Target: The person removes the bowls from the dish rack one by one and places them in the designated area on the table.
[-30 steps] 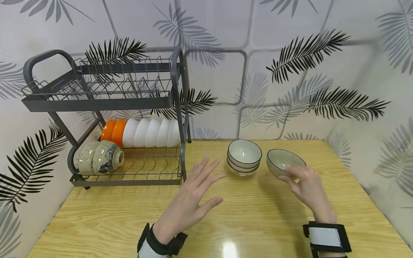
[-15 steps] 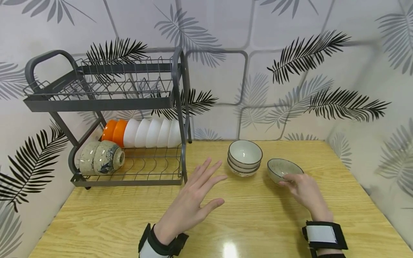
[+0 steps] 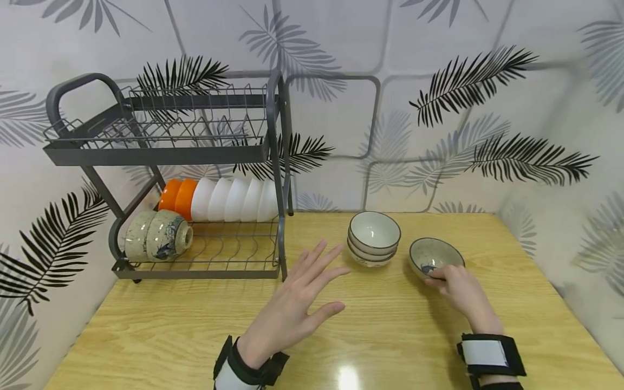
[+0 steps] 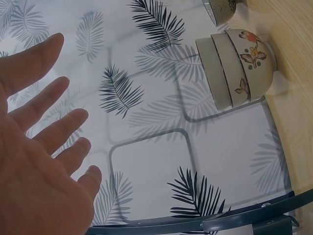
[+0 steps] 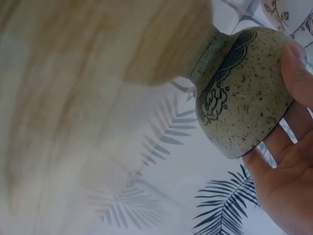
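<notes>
My right hand point(image 3: 463, 295) pinches the near rim of a speckled grey-green bowl point(image 3: 436, 252), thumb outside and fingers inside. Blue wave drawing shows on that bowl's outer wall point(image 5: 244, 88) in the right wrist view, where its foot meets or nearly meets the wooden table. Left of it in the head view stands a stack of white bowls point(image 3: 374, 233) with dark rims; the left wrist view shows flowers on the stack's lowest bowl point(image 4: 254, 63). My left hand point(image 3: 292, 311) hovers over the table with fingers spread and straight, touching nothing.
A dark grey two-tier dish rack point(image 3: 161, 156) stands at the left. Its lower tier holds white bowls point(image 3: 234, 200), orange bowls point(image 3: 177, 199) and speckled bowls point(image 3: 158, 235) on their sides. The wooden table point(image 3: 370, 330) meets a leaf-patterned wall point(image 3: 336, 116) behind.
My right hand has lowered the speckled bowl toward the tabletop, and it has levelled out beside the white stack. My left hand has kept its pose. The head view has shifted slightly.
</notes>
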Demonstrator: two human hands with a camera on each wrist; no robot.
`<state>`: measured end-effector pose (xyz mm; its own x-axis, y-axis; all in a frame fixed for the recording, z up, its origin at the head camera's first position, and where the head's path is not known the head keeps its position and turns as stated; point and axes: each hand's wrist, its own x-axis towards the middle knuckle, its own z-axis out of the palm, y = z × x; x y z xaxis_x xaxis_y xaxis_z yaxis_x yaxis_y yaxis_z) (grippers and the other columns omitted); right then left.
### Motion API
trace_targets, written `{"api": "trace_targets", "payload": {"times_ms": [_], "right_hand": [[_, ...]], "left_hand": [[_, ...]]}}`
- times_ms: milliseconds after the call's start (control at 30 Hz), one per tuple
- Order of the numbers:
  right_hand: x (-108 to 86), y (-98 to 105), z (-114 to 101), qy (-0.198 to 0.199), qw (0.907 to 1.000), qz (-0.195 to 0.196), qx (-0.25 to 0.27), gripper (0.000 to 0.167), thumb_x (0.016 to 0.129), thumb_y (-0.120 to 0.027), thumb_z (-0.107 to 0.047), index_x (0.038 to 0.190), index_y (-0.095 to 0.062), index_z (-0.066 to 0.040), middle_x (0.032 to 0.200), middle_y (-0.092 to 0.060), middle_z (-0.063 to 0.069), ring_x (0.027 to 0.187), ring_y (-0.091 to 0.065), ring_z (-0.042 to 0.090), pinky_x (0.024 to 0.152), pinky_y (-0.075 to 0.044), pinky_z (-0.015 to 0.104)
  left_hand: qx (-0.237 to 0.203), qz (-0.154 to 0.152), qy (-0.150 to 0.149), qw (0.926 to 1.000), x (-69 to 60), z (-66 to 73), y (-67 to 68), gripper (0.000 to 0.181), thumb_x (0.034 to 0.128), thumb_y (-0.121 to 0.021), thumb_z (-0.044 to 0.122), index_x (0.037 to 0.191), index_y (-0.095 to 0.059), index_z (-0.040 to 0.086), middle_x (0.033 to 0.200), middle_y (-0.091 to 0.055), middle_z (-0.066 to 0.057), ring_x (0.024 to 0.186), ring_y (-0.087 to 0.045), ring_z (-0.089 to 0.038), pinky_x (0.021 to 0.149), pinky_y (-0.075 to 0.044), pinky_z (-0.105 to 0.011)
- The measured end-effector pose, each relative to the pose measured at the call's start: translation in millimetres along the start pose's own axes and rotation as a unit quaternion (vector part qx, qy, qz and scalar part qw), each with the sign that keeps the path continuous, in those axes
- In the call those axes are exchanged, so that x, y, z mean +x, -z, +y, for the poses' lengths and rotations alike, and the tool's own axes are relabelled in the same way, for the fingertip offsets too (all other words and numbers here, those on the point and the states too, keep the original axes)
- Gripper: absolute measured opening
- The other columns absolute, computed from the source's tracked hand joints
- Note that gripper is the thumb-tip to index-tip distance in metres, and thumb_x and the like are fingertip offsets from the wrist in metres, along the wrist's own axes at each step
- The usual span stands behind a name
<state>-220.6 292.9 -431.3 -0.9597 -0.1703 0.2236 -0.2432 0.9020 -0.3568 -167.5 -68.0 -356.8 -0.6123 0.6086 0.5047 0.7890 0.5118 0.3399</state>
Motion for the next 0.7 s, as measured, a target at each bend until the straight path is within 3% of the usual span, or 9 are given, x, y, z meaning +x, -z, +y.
{"api": "trace_targets", "payload": {"times_ms": [233,333,500,700], "right_hand": [[9.7,1.3,11.2,0.004,1.0000,-0.007,0.000,0.009,0.088,-0.074,-0.008,0.091,-0.080,-0.002,0.092,-0.077,0.017,0.082,-0.071,0.029,0.070,-0.057,0.051],[17.5,1.4,15.3,0.007,0.9999,-0.013,0.003,0.008,0.089,-0.073,-0.006,0.089,-0.080,-0.001,0.089,-0.077,0.016,0.076,-0.067,0.023,0.066,-0.055,0.045],[23.5,1.8,19.1,0.006,0.9998,-0.020,0.004,0.010,0.090,-0.071,-0.005,0.087,-0.080,-0.002,0.087,-0.076,0.014,0.072,-0.058,0.017,0.063,-0.048,0.036],[24.3,2.0,18.8,0.007,0.9997,-0.021,0.009,0.010,0.090,-0.071,-0.004,0.088,-0.080,-0.001,0.088,-0.076,0.015,0.074,-0.060,0.018,0.064,-0.050,0.037]], "left_hand": [[-0.014,-0.008,-0.001,0.9999,2.0,2.8,-4.8,0.049,0.0961,-0.066,0.029,0.141,-0.054,0.016,0.168,-0.027,-0.004,0.157,-0.019,-0.030,0.128,-0.016,-0.053],[-0.012,-0.010,-0.002,0.9999,1.8,2.2,-5.9,0.048,0.0959,-0.066,0.030,0.140,-0.054,0.016,0.167,-0.028,-0.003,0.157,-0.020,-0.030,0.128,-0.017,-0.053],[-0.024,0.010,0.012,0.9996,-1.6,-0.7,-7.1,0.047,0.0950,-0.068,0.028,0.139,-0.057,0.017,0.165,-0.034,-0.004,0.156,-0.024,-0.032,0.127,-0.019,-0.055],[-0.063,0.046,0.049,0.9958,-8.9,-8.6,-10.8,0.045,0.0936,-0.071,0.021,0.136,-0.059,0.014,0.158,-0.046,-0.007,0.153,-0.029,-0.035,0.125,-0.019,-0.062]]}}
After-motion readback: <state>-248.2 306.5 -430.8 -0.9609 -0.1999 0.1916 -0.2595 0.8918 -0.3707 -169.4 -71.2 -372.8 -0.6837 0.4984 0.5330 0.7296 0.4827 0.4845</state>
